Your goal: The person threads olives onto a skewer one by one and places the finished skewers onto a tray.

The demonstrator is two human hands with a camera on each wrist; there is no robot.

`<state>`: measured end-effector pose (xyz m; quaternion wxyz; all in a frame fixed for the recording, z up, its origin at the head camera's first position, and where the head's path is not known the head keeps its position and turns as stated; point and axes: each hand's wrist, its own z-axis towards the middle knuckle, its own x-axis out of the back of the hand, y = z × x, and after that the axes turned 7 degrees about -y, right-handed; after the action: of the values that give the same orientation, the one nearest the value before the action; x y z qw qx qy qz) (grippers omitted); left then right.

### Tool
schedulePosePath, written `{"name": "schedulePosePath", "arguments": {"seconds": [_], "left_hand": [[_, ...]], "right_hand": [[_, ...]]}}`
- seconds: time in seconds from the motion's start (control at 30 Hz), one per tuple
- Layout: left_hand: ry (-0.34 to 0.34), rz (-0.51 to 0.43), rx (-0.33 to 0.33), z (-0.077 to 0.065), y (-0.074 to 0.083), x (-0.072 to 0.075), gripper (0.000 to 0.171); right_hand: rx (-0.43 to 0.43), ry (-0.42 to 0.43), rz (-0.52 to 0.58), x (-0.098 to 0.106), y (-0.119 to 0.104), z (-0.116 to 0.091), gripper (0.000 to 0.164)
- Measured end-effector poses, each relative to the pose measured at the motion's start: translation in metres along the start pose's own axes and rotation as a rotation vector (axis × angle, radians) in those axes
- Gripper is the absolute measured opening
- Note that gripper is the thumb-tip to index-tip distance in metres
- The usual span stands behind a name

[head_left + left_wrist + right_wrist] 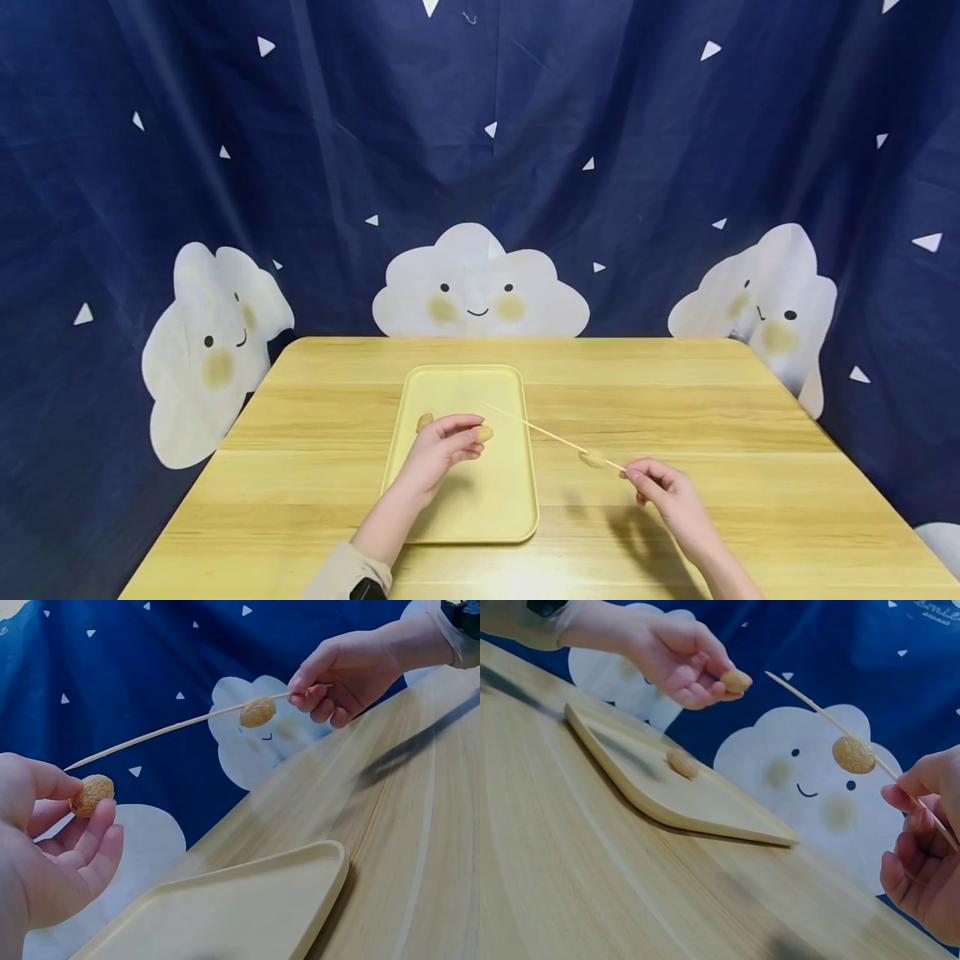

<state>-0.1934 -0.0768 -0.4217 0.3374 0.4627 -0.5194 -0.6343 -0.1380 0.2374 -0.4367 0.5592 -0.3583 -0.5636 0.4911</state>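
My left hand (pixel 438 458) pinches a small golden-brown ball (pixel 92 796) with a wrinkled skin between thumb and fingers, above the tray. My right hand (pixel 671 497) grips a thin bamboo skewer (pixel 553 436) near its blunt end, over the table right of the tray. A similar wrinkled ball (pixel 853 754) is threaded on the skewer, a short way from the right fingers. The skewer slants up to the left, its bare pointed tip close to the ball in the left hand. In the right wrist view a small gap shows between that tip and the ball.
A pale yellow rectangular tray (pixel 495 517) with a low rim lies on the wooden table (pixel 750 517). Another golden-brown piece (pixel 682 763) lies in the tray, partly behind the left hand in the head view. A dark blue curtain (pixel 525 183) with clouds hangs behind the table.
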Motion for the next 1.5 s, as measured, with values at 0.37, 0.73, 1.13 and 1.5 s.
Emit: {"name": "schedulePosePath", "arguments": {"seconds": [0.37, 0.73, 1.13, 1.5], "left_hand": [[-0.052, 0.008, -0.050, -0.005, 0.003, 0.002, 0.025], [-0.035, 0.024, -0.067, -0.008, 0.003, 0.002, 0.023], [-0.022, 0.025, -0.069, -0.008, 0.001, 0.004, 0.021], [-0.023, 0.000, -0.077, -0.008, 0.000, 0.006, 0.027]], "right_hand": [[0.072, -0.087, -0.044, 0.008, 0.002, -0.004, 0.018], [0.088, -0.076, -0.057, 0.014, 0.003, -0.006, 0.017], [0.113, -0.097, -0.075, 0.020, 0.009, -0.009, 0.016], [0.101, -0.109, -0.099, 0.023, 0.008, -0.011, 0.017]]}}
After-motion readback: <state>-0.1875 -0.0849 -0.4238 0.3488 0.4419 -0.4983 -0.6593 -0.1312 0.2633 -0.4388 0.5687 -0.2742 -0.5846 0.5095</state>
